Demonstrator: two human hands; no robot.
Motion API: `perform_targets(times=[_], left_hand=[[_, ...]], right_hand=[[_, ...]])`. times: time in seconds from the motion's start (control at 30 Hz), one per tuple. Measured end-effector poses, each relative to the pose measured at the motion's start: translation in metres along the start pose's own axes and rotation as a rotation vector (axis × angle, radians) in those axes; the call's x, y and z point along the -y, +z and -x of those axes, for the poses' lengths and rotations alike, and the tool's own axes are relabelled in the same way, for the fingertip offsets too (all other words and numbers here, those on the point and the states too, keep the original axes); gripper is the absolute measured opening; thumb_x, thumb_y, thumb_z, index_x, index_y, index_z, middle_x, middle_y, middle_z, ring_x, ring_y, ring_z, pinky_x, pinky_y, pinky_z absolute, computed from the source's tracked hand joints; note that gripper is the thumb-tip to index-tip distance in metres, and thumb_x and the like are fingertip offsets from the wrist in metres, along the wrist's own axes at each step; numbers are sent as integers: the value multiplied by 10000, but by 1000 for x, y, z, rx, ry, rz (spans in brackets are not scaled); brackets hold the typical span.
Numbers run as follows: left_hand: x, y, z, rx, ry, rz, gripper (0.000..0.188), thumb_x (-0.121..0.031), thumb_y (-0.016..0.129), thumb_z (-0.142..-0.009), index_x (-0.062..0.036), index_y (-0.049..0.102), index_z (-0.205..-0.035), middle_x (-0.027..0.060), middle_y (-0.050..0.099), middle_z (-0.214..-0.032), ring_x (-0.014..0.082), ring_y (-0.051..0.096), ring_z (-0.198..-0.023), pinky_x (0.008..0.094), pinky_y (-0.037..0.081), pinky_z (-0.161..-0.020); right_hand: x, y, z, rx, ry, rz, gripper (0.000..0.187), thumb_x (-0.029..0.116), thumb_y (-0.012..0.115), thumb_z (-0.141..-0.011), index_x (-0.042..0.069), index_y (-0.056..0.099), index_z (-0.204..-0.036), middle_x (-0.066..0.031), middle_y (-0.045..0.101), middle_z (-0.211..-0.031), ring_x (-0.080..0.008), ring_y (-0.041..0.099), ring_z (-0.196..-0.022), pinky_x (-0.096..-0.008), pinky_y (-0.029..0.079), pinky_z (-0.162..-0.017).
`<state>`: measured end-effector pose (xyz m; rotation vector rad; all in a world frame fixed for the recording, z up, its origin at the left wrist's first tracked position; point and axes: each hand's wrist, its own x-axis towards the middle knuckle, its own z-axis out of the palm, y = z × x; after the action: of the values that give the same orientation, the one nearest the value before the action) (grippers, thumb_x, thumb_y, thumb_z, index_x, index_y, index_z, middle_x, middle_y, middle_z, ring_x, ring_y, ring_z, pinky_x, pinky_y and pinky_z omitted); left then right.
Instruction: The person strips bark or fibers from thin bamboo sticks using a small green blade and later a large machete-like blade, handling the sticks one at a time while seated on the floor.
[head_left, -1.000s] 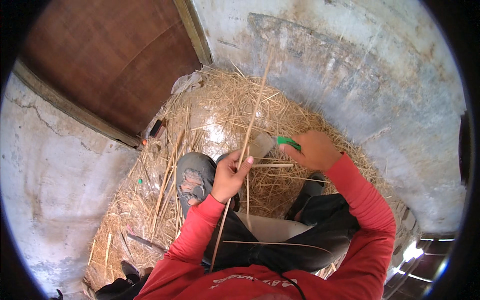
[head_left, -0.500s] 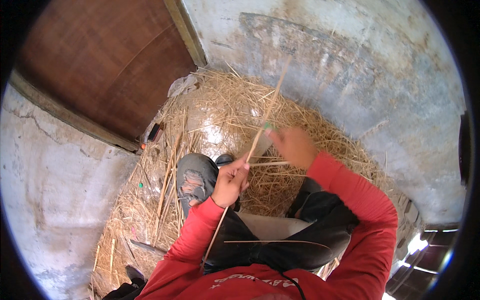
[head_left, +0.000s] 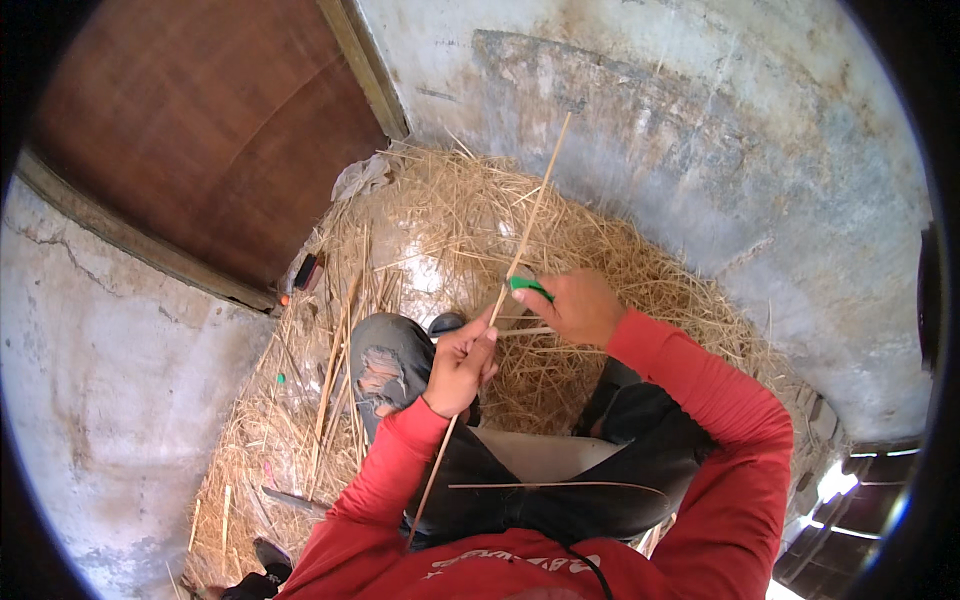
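A long thin bamboo strip [head_left: 541,196] slants from near my lap up toward the far wall. My left hand [head_left: 461,368] is closed round it at about its middle, thumb on top. In my right hand [head_left: 588,306] is a small green tool [head_left: 530,287], perhaps a cutter, its tip against the strip just beyond my left fingers; its blade is hidden. Another pale strip [head_left: 526,331] lies crosswise between the hands. Over my lap rests a thin curved strip [head_left: 560,486].
Curly shavings [head_left: 640,270] cover much of the floor. Longer strips [head_left: 335,370] lie left of my knee, with a knife-like blade [head_left: 292,498] below. A brown door panel [head_left: 210,130] and a grey wall [head_left: 740,150] close in the far side.
My right hand has come back toward my left hand along the strip, bringing the green tool nearer. The left hand keeps its hold almost in place.
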<state>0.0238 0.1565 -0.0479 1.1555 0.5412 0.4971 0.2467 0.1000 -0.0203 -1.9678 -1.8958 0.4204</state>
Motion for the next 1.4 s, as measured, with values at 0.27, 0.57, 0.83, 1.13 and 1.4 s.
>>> perform_targets(times=[0.27, 0.57, 0.83, 1.13, 1.4], left_hand=[[1, -21, 50, 203, -54, -69, 455, -132, 469, -1049, -67, 402, -1494, -82, 351, -629, 25, 307, -499, 213, 270, -471], [-16, 8, 34, 284, -5, 118, 451, -251, 389, -1079, -11, 400, -1460, -58, 255, -550, 55, 202, -425, 225, 230, -438], [-37, 2, 72, 358, 26, -89, 419, -243, 361, -1088, -49, 425, -1454, -66, 330, -539, 37, 293, -442, 200, 249, -439], [-38, -121, 20, -57, 155, -480, 401, -338, 362, -1080, -55, 610, -1217, -48, 442, -529, 53, 380, -440, 226, 327, -434], [-52, -244, 8, -495, 421, -1054, 314, -272, 409, -1061, -57, 633, -1107, 31, 559, -587, 128, 524, -521, 326, 434, -523]], right_hand=[[-233, -112, 32, -889, 582, 76, 674, 531, 433, -995, -98, 640, -867, -282, 659, -814, -436, 619, -785, -458, 472, -761], [-86, -149, 67, -963, 349, -336, 590, 510, 421, -1021, 27, 511, -695, -38, 441, -531, -186, 402, -479, -343, 311, -500], [-53, -102, 199, -1054, 359, -1357, 498, 523, 432, -1019, 121, 478, -728, 35, 346, -482, -76, 255, -357, -255, 174, -361], [-26, -2, 262, -989, 738, -910, 472, 514, 440, -1016, 124, 480, -753, 26, 358, -495, -83, 300, -372, -253, 210, -367], [35, 43, 260, -1015, 796, -936, 468, 498, 439, -1023, 106, 491, -773, 24, 368, -513, -76, 309, -398, -244, 232, -389]])
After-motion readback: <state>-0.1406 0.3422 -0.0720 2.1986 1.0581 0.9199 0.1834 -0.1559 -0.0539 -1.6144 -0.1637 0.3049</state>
